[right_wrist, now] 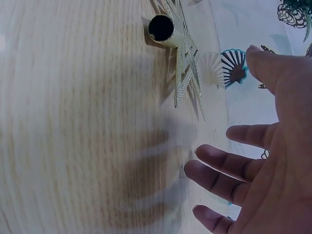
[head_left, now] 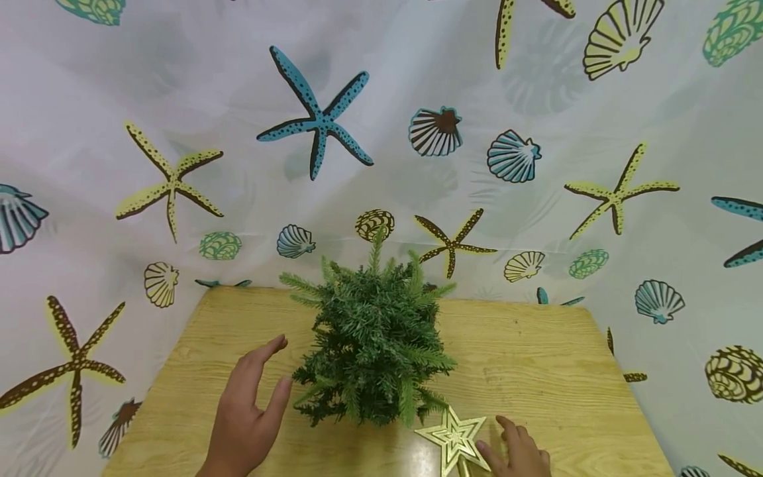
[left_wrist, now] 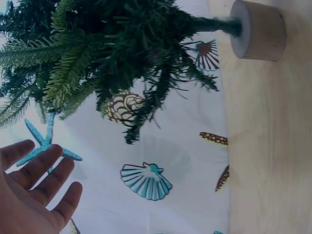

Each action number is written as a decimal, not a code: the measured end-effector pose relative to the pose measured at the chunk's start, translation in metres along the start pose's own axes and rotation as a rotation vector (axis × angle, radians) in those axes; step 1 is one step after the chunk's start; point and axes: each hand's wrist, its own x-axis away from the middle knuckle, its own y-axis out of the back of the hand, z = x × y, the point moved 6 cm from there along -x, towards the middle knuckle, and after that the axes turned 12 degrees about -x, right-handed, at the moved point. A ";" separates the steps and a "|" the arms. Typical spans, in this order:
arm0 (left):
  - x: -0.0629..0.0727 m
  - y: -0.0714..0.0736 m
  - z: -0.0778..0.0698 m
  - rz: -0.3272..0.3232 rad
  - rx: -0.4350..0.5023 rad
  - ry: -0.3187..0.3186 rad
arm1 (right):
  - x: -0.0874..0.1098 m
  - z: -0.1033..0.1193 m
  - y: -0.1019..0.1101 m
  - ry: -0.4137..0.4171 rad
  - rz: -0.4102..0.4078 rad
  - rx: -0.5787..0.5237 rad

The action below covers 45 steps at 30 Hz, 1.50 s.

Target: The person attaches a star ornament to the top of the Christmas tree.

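A small artificial Christmas tree stands upright on the wooden table, its round wooden base showing in the left wrist view. Just left of the branches, my left hand is held up with fingers extended and thumb apart, holding nothing. A gold star tree topper lies on the table at the tree's front right. Its hollow tube faces the right wrist camera. Beside the star, my right hand hovers with spread fingers, the thumb near one star point in the head view.
The wooden table is bounded at the back and sides by a white curtain printed with starfish and shells. The table's back edge runs close behind the tree.
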 end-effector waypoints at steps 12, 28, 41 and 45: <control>-0.030 0.000 -0.013 -0.012 0.009 -0.123 | -0.002 -0.004 -0.002 -0.031 0.024 -0.001; -0.048 0.006 -0.023 -0.021 0.023 -0.160 | 0.001 -0.001 -0.003 -0.014 0.016 0.018; -0.072 0.028 -0.043 -0.096 0.067 -0.215 | 0.004 -0.005 -0.006 -0.052 0.006 0.013; -0.078 0.034 -0.046 -0.140 0.084 -0.237 | 0.004 -0.007 -0.007 -0.046 0.019 0.015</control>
